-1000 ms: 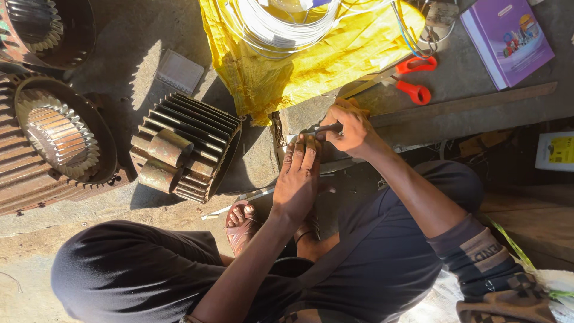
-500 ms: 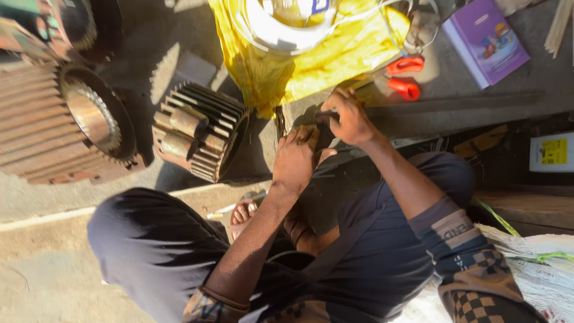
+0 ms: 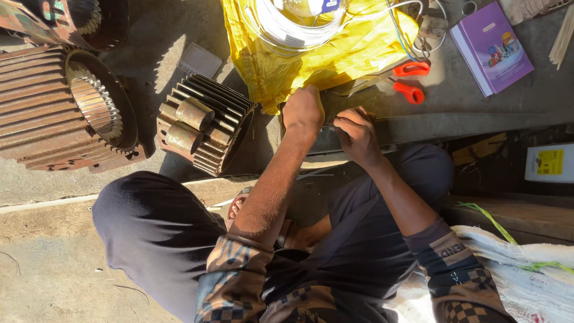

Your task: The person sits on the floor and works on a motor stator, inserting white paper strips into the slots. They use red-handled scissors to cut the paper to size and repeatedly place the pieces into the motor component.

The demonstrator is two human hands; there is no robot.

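Crouching over a dark metal bar (image 3: 454,122) that runs across mid-frame to the right edge, the person works both hands at its left end, just below the yellow plastic sheet (image 3: 335,60); what sits between the hands is small, dark and mostly hidden, so can't name it.

Handling, as a judgement: bar looks like steel, so heavy and stiff, no give; prob. rough rather than slick; not fragile. Best hold would be around the bare stretch right of the hands, w/ a full wrap, since the left end is already occupied.

Left hand (image 3: 304,110): fingers curled down, nearly closed, knuckles up, pressing on or gripping the bar's end at the sheet's lower edge; whether it clamps a separate part underneath can't be told. Right hand (image 3: 357,134): just beside the left, fingers bent in a tight pinch toward it, touching the bar's top edge; something thin may be in the fingertips but too dark to say.

Nearby: finned, rusty motor housing (image 3: 206,122) left of the hands; bigger finned housing (image 3: 60,113) at far left; red-handled scissors (image 3: 412,81) upper right of the hands; purple booklet (image 3: 491,48) at top right; coil of wire (image 3: 293,24) on the sheet.
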